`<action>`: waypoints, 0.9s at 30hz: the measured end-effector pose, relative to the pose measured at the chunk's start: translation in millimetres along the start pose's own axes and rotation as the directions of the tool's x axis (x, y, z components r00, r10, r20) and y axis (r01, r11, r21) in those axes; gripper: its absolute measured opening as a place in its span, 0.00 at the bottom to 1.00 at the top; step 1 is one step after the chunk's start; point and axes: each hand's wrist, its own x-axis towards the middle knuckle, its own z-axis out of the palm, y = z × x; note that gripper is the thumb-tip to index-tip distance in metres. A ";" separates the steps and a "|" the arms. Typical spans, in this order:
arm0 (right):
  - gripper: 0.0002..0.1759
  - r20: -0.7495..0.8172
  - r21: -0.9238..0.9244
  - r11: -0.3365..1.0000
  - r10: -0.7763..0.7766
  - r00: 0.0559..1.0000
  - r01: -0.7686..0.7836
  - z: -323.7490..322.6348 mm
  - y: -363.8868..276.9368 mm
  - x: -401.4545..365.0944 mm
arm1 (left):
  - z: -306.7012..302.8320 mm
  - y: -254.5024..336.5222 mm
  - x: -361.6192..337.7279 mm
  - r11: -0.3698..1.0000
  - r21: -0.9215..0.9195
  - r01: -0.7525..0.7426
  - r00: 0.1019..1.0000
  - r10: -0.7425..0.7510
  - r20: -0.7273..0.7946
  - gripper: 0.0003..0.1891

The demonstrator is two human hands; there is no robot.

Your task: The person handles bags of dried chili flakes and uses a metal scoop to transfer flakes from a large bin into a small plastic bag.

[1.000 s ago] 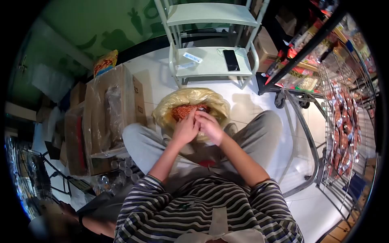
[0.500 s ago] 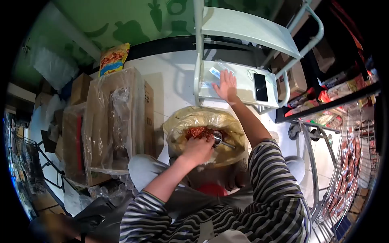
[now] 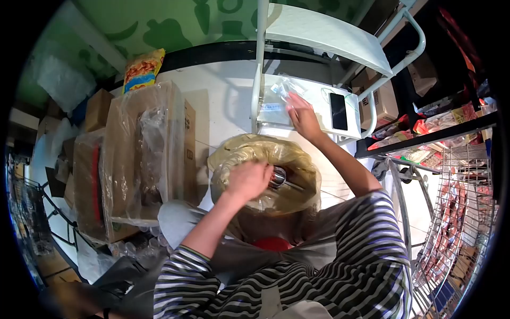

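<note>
The left hand [image 3: 248,181] is curled over the yellow plastic bag [image 3: 236,148] at nine o'clock — metal scoop [image 3: 277,177] inside; the right hand [image 3: 304,117] is stretched toward one o'clock, by clear plastic [image 3: 292,87]. Neither grip can be told.

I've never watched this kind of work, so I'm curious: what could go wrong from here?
The right hand is at some thin clear plastic close to a phone; a careless sweep might nudge the phone. The thin plastic could also slip from the fingers. The left hand is right beside a metal scoop in the yellow bag, so it might knock the scoop.
</note>
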 end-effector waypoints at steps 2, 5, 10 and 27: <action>0.20 0.059 -0.026 0.985 -0.171 0.983 0.173 -48.8 -55.9 -16.0 | 2.4 -15.9 8.9 0.942 -0.333 -0.045 0.979 -0.025 -0.204 0.33; 0.26 0.178 -0.110 0.908 -0.381 0.907 0.403 -88.9 -119.2 -55.8 | -14.7 -17.0 9.3 0.152 -0.988 -0.024 0.999 -0.023 -0.028 0.30; 0.33 0.251 0.001 0.937 -0.339 0.907 0.350 -97.8 -156.4 -91.7 | -0.9 -14.2 -1.4 0.368 -0.914 -0.173 0.984 0.110 -0.142 0.17; 0.12 0.669 0.458 0.636 0.213 0.712 -0.621 -113.0 -133.8 -102.2 | 34.5 -0.9 -23.2 0.901 -0.208 -0.381 0.772 0.186 -0.607 0.15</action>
